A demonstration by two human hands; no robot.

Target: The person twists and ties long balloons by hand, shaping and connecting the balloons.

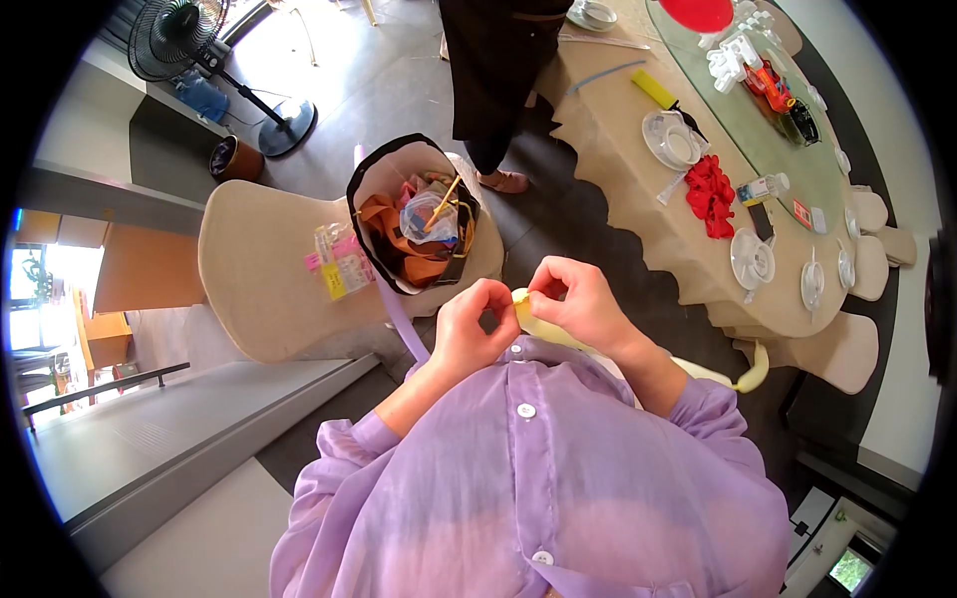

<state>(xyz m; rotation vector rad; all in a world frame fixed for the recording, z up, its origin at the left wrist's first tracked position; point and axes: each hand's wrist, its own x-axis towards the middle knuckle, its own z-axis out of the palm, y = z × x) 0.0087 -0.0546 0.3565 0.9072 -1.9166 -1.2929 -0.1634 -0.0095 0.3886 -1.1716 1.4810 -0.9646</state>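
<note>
One open bag [397, 159] on the chair [269, 264], likely for easy reach; fingertip pinch by the left hand [469, 327] on the yellow balloon [543, 330], its end between both hands; matching pinch by the right hand [586, 307], presumably for fine control.

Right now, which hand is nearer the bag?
Left: the left hand shows just below the bag in the picture; the right hand is farther off, below and to its right.

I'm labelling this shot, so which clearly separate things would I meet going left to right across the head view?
Brown bin, pink-and-yellow packet, left hand, right hand, red bundle, bottle.
</note>
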